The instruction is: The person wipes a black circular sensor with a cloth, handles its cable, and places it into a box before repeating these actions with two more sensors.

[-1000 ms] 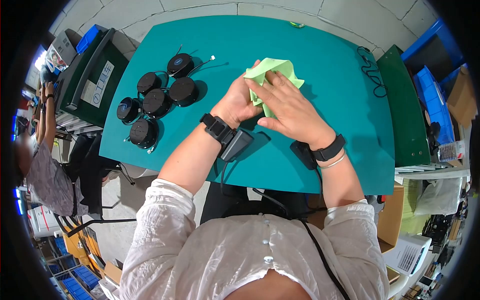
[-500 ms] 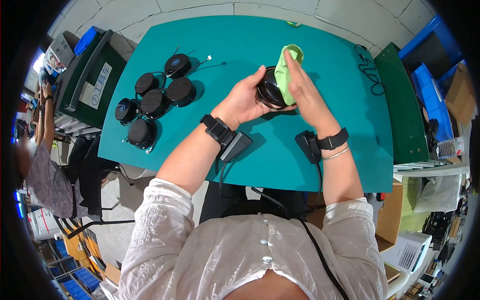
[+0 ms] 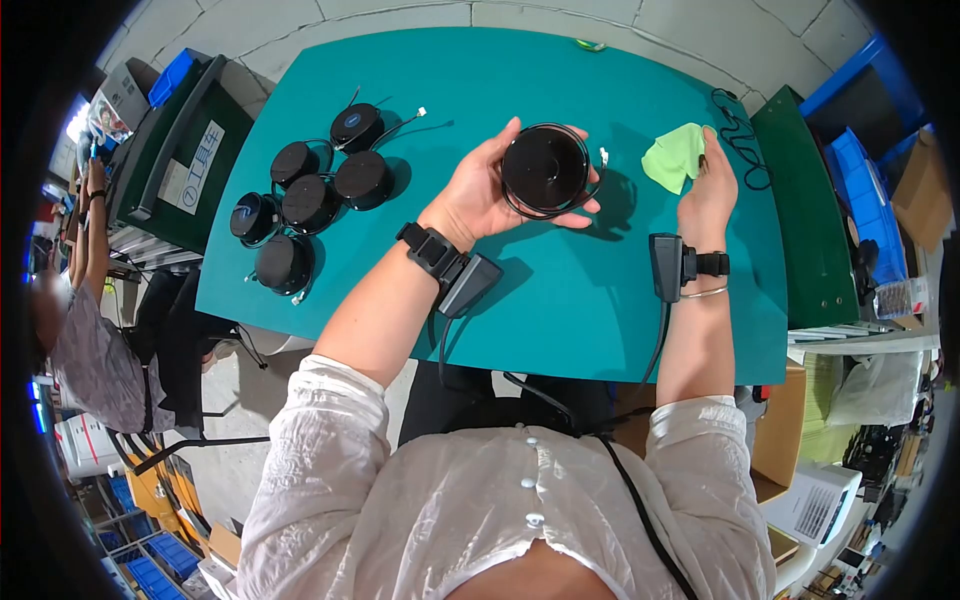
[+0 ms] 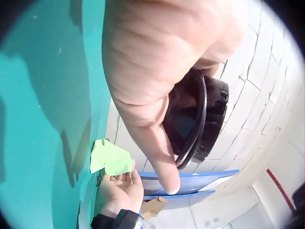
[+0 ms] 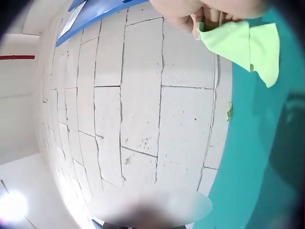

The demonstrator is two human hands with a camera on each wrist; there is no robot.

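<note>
My left hand (image 3: 470,197) grips a glossy black round puck-like device (image 3: 545,172) above the table, its flat face turned up. A thin black cable loops around its rim and ends in a small white connector (image 3: 603,156). In the left wrist view the fingers wrap the side of the black device (image 4: 188,114). Off to the right, my right hand (image 3: 710,195) holds a light green cloth (image 3: 675,158) by one edge. The right wrist view has the cloth (image 5: 248,47) hanging from curled fingers.
Several similar black round devices (image 3: 310,205) with cables sit at the left of the green table (image 3: 480,320). A black cable (image 3: 740,145) lies by the right edge, and a small green-yellow item (image 3: 590,45) at the back. A green cabinet (image 3: 800,220) flanks the right side. Another person (image 3: 100,350) is at far left.
The cloth was over the black device between both hands. My right hand has since drawn it away to the right, and the left hand has turned the device's flat face upward.
</note>
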